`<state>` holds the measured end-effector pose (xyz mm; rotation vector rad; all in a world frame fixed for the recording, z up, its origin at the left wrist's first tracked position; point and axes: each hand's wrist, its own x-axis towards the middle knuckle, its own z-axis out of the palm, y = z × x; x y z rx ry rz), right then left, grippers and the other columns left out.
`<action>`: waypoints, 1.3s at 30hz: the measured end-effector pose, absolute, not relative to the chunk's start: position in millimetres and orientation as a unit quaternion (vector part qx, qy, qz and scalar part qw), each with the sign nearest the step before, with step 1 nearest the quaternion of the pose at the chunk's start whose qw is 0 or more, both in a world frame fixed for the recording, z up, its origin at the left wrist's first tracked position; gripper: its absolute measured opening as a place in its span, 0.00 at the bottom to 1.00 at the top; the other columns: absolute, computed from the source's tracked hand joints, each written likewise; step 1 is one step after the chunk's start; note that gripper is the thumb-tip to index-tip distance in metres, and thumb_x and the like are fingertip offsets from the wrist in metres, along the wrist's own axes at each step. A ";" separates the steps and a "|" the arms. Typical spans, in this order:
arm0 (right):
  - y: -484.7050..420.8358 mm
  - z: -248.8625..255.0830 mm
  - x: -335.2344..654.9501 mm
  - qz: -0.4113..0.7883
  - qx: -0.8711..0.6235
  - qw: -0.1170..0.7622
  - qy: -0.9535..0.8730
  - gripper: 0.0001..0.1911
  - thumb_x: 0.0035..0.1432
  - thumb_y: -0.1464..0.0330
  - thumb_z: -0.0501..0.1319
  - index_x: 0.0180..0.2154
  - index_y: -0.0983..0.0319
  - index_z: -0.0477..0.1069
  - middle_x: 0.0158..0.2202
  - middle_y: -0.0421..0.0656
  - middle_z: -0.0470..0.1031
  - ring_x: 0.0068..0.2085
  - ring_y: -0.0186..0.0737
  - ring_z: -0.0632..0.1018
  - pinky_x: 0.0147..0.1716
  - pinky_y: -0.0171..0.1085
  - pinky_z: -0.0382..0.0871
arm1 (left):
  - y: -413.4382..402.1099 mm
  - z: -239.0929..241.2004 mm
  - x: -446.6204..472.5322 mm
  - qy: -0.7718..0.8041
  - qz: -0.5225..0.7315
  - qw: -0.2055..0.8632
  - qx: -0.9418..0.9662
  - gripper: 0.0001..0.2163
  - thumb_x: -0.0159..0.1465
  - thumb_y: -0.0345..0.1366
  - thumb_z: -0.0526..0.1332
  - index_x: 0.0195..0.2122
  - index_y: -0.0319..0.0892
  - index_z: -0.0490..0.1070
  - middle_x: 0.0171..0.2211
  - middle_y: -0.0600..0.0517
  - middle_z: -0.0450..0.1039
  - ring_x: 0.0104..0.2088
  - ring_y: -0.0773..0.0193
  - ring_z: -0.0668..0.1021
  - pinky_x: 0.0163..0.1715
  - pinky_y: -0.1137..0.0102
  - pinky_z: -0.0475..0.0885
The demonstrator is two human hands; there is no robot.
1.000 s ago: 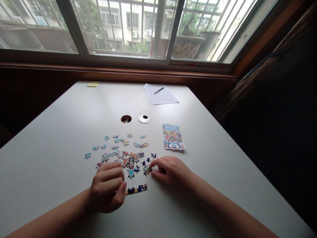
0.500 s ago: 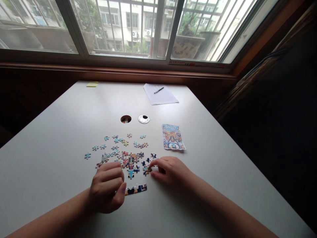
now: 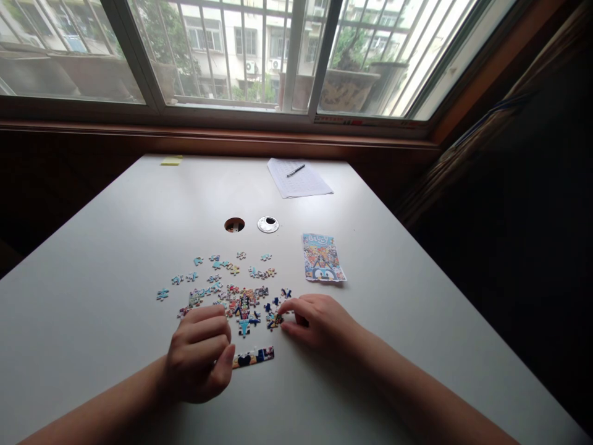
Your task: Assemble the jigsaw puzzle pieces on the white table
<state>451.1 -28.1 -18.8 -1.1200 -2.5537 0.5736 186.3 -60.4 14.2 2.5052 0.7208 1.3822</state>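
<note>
Several loose jigsaw pieces [image 3: 231, 290] lie scattered on the white table [image 3: 115, 235]. My left hand [image 3: 199, 352] rests curled in a loose fist beside a short joined strip of pieces [image 3: 254, 356], its thumb close to the strip's left end. What, if anything, the fist holds is hidden. My right hand [image 3: 315, 318] lies on the table with thumb and fingers pinched at a small piece [image 3: 275, 320] at the right edge of the pile. A colourful reference picture [image 3: 322, 258] lies beyond my right hand.
A sheet of paper [image 3: 299, 179] with a pen [image 3: 295, 170] lies at the far side. A round cable hole [image 3: 234, 224] and its loose cap [image 3: 268, 224] sit mid-table. A yellow sticky pad [image 3: 171, 161] is near the far left corner. The table's right edge drops into dark space.
Both hands stay where they were. Only the view has tilted slightly, shifting everything a few pixels.
</note>
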 end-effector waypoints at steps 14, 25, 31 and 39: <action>-28.1 -15.9 453.3 0.207 -0.371 0.158 -0.891 0.11 0.60 0.68 0.64 0.45 0.59 0.76 0.27 0.38 0.76 0.29 0.36 0.74 0.32 0.34 0.61 | -61.6 14.2 185.8 0.245 0.469 0.091 0.844 0.12 0.57 0.19 0.54 0.23 0.43 0.58 0.18 0.54 0.62 0.22 0.66 0.63 0.24 0.68 0.62; -28.9 -16.9 452.3 0.203 -0.381 0.152 -0.889 0.11 0.60 0.67 0.64 0.45 0.59 0.76 0.27 0.38 0.77 0.29 0.37 0.74 0.32 0.35 0.61 | -60.6 14.2 184.9 0.246 0.466 0.092 0.845 0.13 0.57 0.19 0.54 0.22 0.43 0.58 0.18 0.53 0.62 0.21 0.65 0.63 0.24 0.68 0.61; -30.7 -16.2 448.6 0.196 -0.397 0.150 -0.884 0.09 0.60 0.68 0.65 0.44 0.59 0.77 0.27 0.38 0.78 0.29 0.37 0.75 0.32 0.34 0.62 | -58.1 10.2 188.9 0.260 0.452 0.106 0.846 0.13 0.59 0.20 0.55 0.22 0.43 0.59 0.19 0.54 0.63 0.22 0.66 0.63 0.25 0.68 0.58; -31.5 -17.3 447.4 0.197 -0.403 0.158 -0.880 0.08 0.59 0.69 0.67 0.42 0.58 0.77 0.27 0.38 0.78 0.29 0.37 0.75 0.33 0.34 0.62 | -54.7 -0.4 195.8 0.330 0.381 0.080 0.860 0.06 0.61 0.24 0.62 0.31 0.42 0.71 0.30 0.52 0.75 0.34 0.62 0.70 0.40 0.63 0.67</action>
